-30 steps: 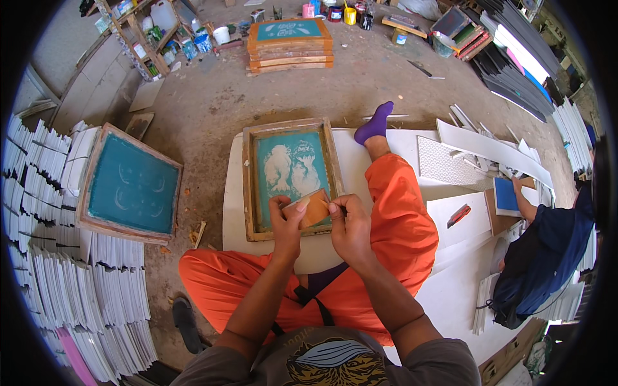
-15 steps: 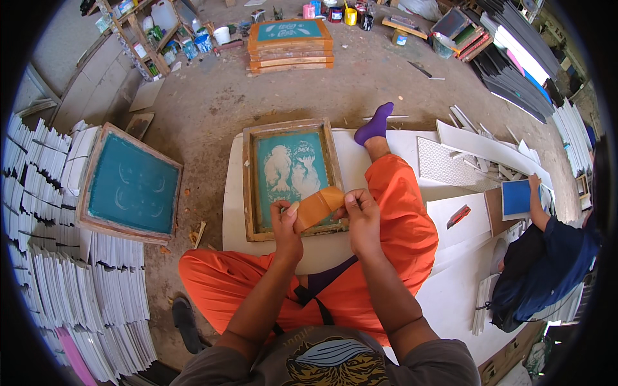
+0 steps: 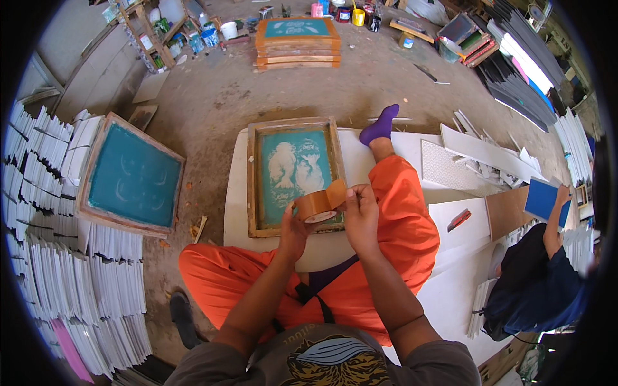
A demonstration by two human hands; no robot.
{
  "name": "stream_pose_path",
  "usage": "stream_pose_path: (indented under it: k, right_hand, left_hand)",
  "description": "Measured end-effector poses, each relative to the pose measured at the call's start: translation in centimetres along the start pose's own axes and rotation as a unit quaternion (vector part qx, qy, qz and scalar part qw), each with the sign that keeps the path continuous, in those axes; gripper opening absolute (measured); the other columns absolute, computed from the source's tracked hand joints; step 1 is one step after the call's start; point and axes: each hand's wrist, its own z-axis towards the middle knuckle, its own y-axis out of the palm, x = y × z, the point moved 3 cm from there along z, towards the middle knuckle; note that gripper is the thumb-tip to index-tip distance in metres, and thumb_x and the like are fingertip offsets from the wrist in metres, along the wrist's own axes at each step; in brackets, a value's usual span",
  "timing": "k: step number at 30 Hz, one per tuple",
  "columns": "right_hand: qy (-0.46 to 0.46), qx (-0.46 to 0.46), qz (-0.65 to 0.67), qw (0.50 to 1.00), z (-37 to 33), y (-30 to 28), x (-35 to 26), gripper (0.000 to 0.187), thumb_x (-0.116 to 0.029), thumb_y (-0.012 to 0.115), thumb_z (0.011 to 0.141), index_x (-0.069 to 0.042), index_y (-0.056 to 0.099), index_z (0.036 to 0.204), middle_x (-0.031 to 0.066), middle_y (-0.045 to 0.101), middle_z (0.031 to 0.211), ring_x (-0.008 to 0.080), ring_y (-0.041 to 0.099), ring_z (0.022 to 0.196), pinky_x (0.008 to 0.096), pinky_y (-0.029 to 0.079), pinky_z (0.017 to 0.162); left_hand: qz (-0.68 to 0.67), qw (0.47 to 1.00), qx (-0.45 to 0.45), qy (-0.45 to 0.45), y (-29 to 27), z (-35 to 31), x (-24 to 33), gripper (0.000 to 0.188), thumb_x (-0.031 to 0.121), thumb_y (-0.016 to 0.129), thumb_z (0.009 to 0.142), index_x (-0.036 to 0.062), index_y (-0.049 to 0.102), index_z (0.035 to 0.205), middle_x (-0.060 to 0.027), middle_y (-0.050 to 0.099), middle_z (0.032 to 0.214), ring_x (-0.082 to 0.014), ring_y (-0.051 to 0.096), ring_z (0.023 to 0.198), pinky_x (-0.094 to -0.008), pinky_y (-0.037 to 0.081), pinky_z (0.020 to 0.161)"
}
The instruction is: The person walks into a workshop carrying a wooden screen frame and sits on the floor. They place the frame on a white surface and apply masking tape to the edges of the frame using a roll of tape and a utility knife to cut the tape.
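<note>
Over my lap, my left hand (image 3: 293, 233) grips a wide roll of brown packing tape (image 3: 313, 207) by its side. The tape's loose end (image 3: 337, 191) is peeled up toward my right hand (image 3: 362, 212), whose thumb and fingers pinch its edge. Just beyond both hands lies a wooden-framed printing screen (image 3: 253, 174) with teal mesh and pale figure shapes. The tape roll overlaps the screen's near right corner from this view.
A second teal screen (image 3: 132, 177) leans by stacked white sheets (image 3: 96, 283) on the left. A red utility knife (image 3: 459, 220) lies on white board to the right. There a co-worker (image 3: 537, 273) holds a blue panel (image 3: 543, 198). Stacked screens (image 3: 298, 48) stand ahead.
The tape roll has turned so its round side and core show, and its loose end now stands up. At the right, the co-worker has lifted and tilted the blue panel.
</note>
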Motion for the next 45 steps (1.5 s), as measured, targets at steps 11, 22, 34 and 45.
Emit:
stream_pose_path:
  k: [11,22,34,45]
  right_hand:
    - [-0.077,0.028,-0.242,0.967,-0.8,2.2,-2.1,0.017,-0.017,0.056,0.105,0.0,0.055,0.107,0.0233,0.069,0.084,0.0411,0.07,0.074,0.0478,0.053,0.064]
    - [-0.076,0.066,-0.257,0.961,-1.6,3.7,0.2,0.018,-0.02,0.058,0.103,-0.002,0.055,0.101,0.0191,0.071,0.089,0.0405,0.07,0.077,0.0503,0.053,0.067]
    - [-0.104,0.087,-0.232,0.963,-1.1,4.4,1.0,0.024,-0.024,0.06,0.104,0.0,0.061,0.106,0.0218,0.073,0.095,0.0389,0.073,0.086,0.0456,0.056,0.074]
    - [-0.12,0.002,-0.056,0.991,-1.5,4.1,0.9,0.028,-0.02,0.057,0.106,0.005,0.069,0.111,0.0265,0.071,0.114,0.0399,0.067,0.115,0.0444,0.051,0.098]
  left_hand:
    - [0.696,0.59,0.011,0.409,6.9,-1.6,1.8,0.058,0.022,0.074,0.084,0.0075,0.063,0.139,-0.0103,0.064,0.14,-0.0386,0.051,0.137,-0.0609,0.03,0.116]
    - [0.688,0.593,0.057,0.414,5.7,-1.0,-0.1,0.041,0.024,0.068,0.093,0.0092,0.067,0.131,-0.0051,0.072,0.125,-0.0297,0.058,0.132,-0.0598,0.025,0.118]
    - [0.677,0.579,0.062,0.451,5.5,1.3,-0.8,0.035,0.02,0.066,0.095,0.0078,0.069,0.128,-0.0058,0.072,0.125,-0.0273,0.06,0.131,-0.058,0.023,0.121]
    - [0.607,0.683,0.017,0.406,5.4,1.2,1.4,0.031,0.015,0.072,0.091,0.0091,0.071,0.122,-0.0096,0.072,0.128,-0.0272,0.062,0.131,-0.0575,0.022,0.122]
